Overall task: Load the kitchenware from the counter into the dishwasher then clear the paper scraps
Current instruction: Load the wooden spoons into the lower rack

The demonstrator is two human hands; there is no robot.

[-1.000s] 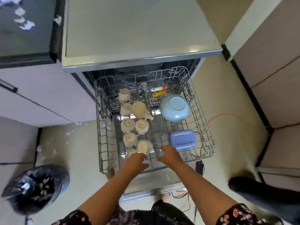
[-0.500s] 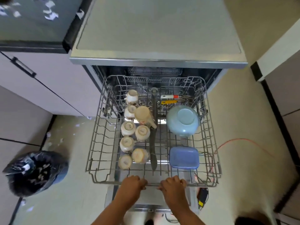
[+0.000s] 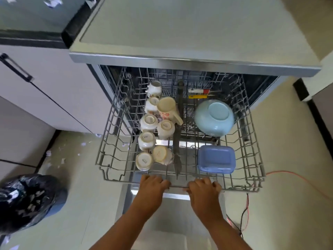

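Head view: my left hand [image 3: 153, 184] and right hand [image 3: 204, 188] curl over the front rail of the rack [image 3: 252, 123], at 6 o'clock. Cups [image 3: 149, 121] and bowl [image 3: 214, 117] are loaded; paper scraps [image 3: 52, 1] at 11 o'clock on the counter [image 3: 27, 17] await clearing.

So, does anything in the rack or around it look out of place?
Yes. Paper scraps lie scattered on the floor left of the rack, and more on the dark counter. In the rack, the big mug leans tilted, while the small cups beside it stand upside down.
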